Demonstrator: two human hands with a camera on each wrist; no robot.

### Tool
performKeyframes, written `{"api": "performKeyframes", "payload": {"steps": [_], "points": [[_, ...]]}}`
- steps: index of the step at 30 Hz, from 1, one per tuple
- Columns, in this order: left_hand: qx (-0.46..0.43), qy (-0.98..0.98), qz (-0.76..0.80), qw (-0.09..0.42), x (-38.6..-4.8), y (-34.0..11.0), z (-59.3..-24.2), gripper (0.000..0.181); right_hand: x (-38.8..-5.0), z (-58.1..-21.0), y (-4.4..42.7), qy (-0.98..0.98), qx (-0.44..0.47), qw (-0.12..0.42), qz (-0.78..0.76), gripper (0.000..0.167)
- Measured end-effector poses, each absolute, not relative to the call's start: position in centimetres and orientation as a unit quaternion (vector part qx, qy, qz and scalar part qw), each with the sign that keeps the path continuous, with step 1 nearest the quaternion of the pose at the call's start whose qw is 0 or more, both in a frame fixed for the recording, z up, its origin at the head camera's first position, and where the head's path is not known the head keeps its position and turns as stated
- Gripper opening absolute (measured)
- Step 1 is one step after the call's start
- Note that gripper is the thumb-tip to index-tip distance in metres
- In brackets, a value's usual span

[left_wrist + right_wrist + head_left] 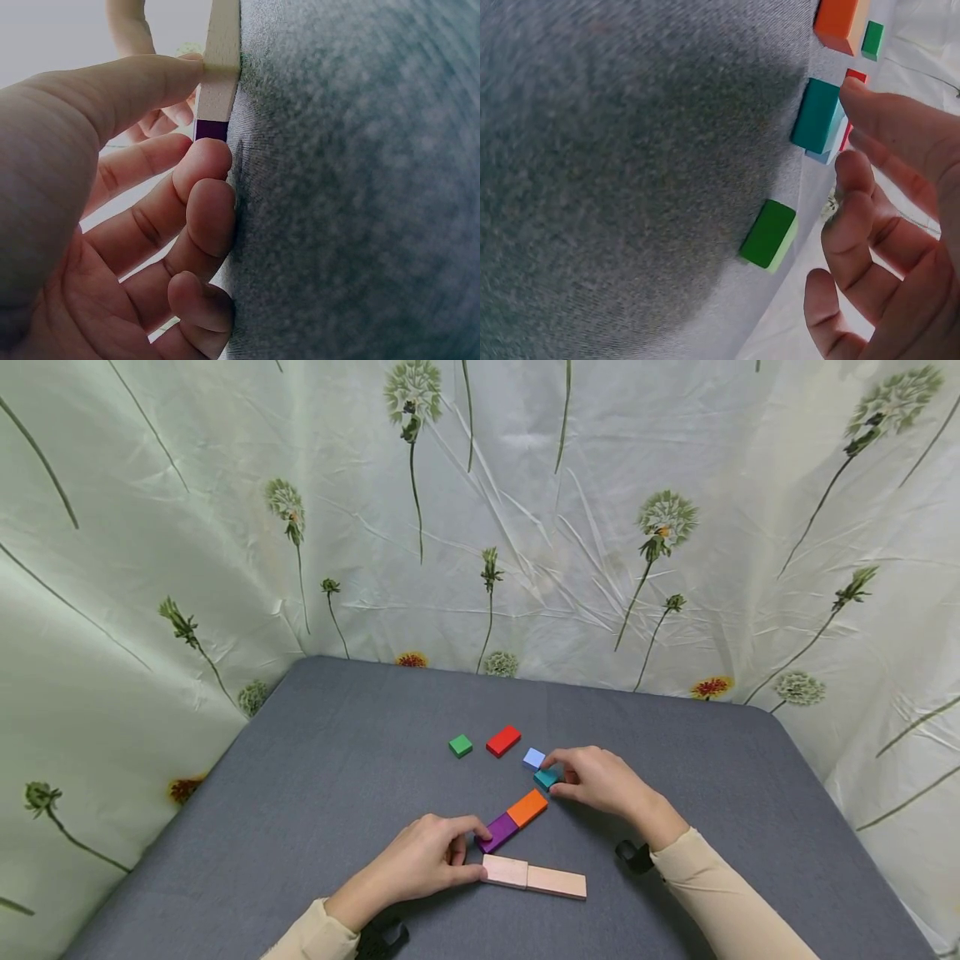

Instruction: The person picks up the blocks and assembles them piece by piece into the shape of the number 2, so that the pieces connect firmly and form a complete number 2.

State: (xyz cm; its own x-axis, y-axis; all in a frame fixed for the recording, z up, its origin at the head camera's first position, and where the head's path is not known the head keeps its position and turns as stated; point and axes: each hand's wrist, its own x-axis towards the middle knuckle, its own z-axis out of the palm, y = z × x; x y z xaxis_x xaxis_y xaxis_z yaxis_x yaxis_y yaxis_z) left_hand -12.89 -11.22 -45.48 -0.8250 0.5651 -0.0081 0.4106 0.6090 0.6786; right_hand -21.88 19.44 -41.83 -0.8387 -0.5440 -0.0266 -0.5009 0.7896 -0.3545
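Head view: right hand [597, 782] pinches teal block [545, 778]; left hand [422, 863] (fingers relaxed) touches pale block [506, 871].

Left hand [142, 225]: thumb tip against pale wooden block [217, 90], remaining fingers bent. End of purple block [211, 130] visible beside it, near fingertips. Grey desk [352, 180] fills view's right half.

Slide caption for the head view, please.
Left hand at purple rectangular block and pale wooden block; right hand at small teal block.
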Motion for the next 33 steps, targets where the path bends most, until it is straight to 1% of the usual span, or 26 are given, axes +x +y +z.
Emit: {"api": "performKeyframes", "payload": {"steps": [4,10,17,25,33], "points": [[0.275,0.888,0.350,0.110,-12.89,-11.22,-45.46,0.034,-21.98,-41.99,19.62,0.952,-0.252,0.054,-0.164,0.033],[0.275,0.887,0.354,0.110,-12.86,-11.22,-45.48,0.034,-22.12,-42.16,19.63,0.958,-0.230,0.049,-0.163,0.032],[0.273,0.889,0.350,0.109,-12.85,-11.18,-45.45,0.035,-22.26,-42.50,19.60,0.963,-0.204,0.056,-0.165,0.032],[0.276,0.890,0.347,0.106,-12.87,-11.16,-45.41,0.034,-22.31,-42.71,19.66,0.963,-0.207,0.054,-0.166,0.031],[0.274,0.888,0.352,0.109,-12.92,-11.19,-45.45,0.034,-22.30,-42.59,19.32,0.959,-0.222,0.049,-0.172,0.034]]}}
